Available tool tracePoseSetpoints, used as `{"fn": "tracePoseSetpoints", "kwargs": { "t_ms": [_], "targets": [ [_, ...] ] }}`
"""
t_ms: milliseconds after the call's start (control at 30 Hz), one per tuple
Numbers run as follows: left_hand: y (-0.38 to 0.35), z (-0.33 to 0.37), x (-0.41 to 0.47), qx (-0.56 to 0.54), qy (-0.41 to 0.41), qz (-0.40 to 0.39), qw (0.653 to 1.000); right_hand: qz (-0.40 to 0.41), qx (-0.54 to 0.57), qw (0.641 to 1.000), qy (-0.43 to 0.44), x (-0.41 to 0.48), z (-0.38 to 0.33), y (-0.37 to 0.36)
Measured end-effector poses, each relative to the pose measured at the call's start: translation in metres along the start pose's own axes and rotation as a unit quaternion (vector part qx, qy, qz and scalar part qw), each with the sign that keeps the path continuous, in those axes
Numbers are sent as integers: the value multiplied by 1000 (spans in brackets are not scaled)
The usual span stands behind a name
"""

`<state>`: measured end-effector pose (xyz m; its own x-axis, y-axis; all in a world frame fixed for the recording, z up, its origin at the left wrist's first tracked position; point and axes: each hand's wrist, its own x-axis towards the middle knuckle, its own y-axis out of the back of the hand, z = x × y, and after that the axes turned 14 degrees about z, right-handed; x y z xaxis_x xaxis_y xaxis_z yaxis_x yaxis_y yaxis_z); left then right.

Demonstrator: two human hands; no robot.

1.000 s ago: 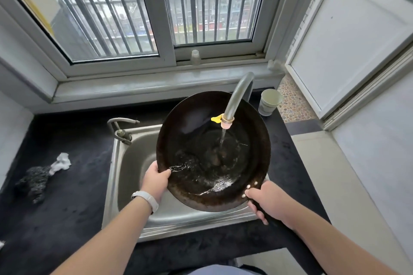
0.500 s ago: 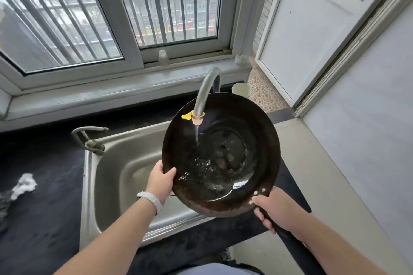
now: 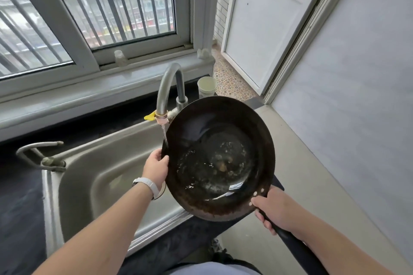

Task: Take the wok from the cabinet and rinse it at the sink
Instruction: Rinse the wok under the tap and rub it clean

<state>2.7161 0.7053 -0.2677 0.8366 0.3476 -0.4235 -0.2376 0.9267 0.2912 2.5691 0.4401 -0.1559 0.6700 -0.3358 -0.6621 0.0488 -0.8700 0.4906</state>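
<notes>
Right hand (image 3: 274, 210), near right: fingers curled round the black handle (image 3: 288, 238) just behind the rivets. Left hand (image 3: 156, 168), white band (image 3: 148, 185) on the wrist: thumb over the left rim of the wok (image 3: 219, 156), other fingers hidden beneath it. Wok is held in the air over the right end of the sink (image 3: 100, 174), overhanging the sink's near right corner and the dark countertop (image 3: 20, 196) edge. Long axis runs from the handle at near right to the far rim at far left; the handle points back at the person and the open face looks up. A little water lies in the bottom, toward the near side. Open floor to the right of the wok; open basin to the left. Stream (image 3: 164, 134) from the faucet (image 3: 166, 87) meets the left rim just above the thumb; inside or outside the rim, cannot tell. Far rim sits close to the faucet base and a paper cup (image 3: 207, 86). Small second tap (image 3: 40, 156) at the sink's far left corner, well apart. Barred window (image 3: 107, 6) beyond.
</notes>
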Motion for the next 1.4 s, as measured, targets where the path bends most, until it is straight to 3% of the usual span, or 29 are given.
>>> {"fn": "tracePoseSetpoints", "kwargs": {
  "t_ms": [333, 600, 1033, 1400],
  "targets": [
    [15, -23, 15, 71, 36, 9, 997, -57, -17, 998, 10, 0, 7, -7],
    [57, -33, 7, 71, 12, 37, 997, -130, -78, 988, 7, 10, -5, -25],
    [133, -52, -12, 122, 20, 140, 982, -273, -103, 955, -51, 54, -25, -68],
    [190, -53, -37, 132, 61, 247, 958, -371, -164, 913, -47, 101, -52, -115]
  ]
}}
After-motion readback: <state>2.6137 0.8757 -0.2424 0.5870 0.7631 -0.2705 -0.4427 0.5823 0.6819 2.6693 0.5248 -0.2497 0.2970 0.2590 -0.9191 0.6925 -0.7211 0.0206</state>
